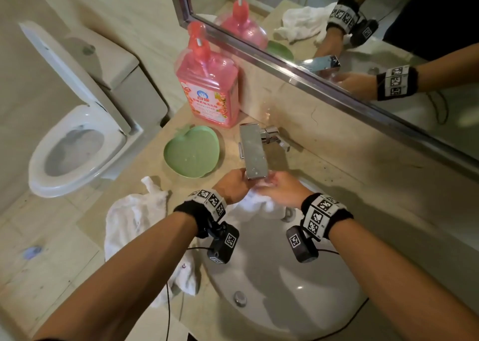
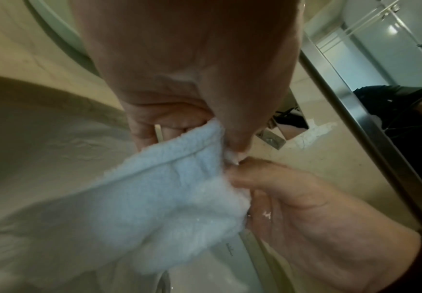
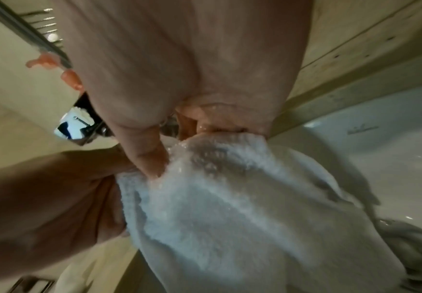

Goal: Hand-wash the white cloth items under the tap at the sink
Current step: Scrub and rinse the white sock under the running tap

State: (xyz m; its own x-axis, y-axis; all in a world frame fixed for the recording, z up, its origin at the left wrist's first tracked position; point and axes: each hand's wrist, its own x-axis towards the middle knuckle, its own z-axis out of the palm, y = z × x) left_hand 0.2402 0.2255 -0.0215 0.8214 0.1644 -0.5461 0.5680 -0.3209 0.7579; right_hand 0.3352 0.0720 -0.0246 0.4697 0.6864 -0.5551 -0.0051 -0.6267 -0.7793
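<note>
A wet white towel [image 1: 261, 206] hangs into the white sink [image 1: 298, 301] just below the chrome tap [image 1: 252, 150]. My left hand [image 1: 234, 182] grips its upper edge, fingers and thumb curled round the fluffy cloth [image 2: 175, 190]. My right hand [image 1: 281, 187] pinches the same edge from the other side, thumb pressed into the soaked towel [image 3: 230, 208]. Both hands meet right under the spout. A second white cloth [image 1: 134, 219] lies crumpled on the counter to the left of the basin.
A pink soap pump bottle [image 1: 207, 86] stands behind a green apple-shaped dish [image 1: 191, 151] on the beige counter [image 1: 363, 185]. A mirror [image 1: 363, 42] runs along the back wall. A toilet [image 1: 75, 146] with raised lid sits at the left.
</note>
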